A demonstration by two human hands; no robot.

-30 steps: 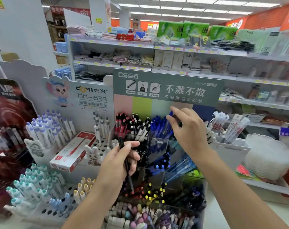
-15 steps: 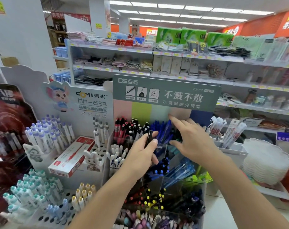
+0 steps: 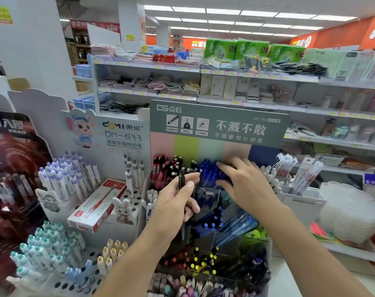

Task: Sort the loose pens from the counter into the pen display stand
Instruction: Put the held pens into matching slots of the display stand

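A tiered clear pen display stand (image 3: 265, 254) under a grey-green header card holds red, black and blue pens in its top row. My left hand (image 3: 173, 207) grips a black pen (image 3: 182, 179) upright, thumb against its barrel, just in front of the black pens (image 3: 178, 166). My right hand (image 3: 244, 185) lies with straight fingers on the blue pens (image 3: 208, 170) in the top row, pushing them leftward.
A white rack of purple-capped pens (image 3: 62, 179) and a red-white pen box (image 3: 98, 205) stand to the left. Teal-capped pens (image 3: 45, 249) fill the front left rack. A stack of white plates (image 3: 351, 213) sits right. Store shelves (image 3: 203, 69) rise behind.
My left hand has lifted the black pen up and forward toward the top row. My right hand has lowered from the header card onto the blue pens.
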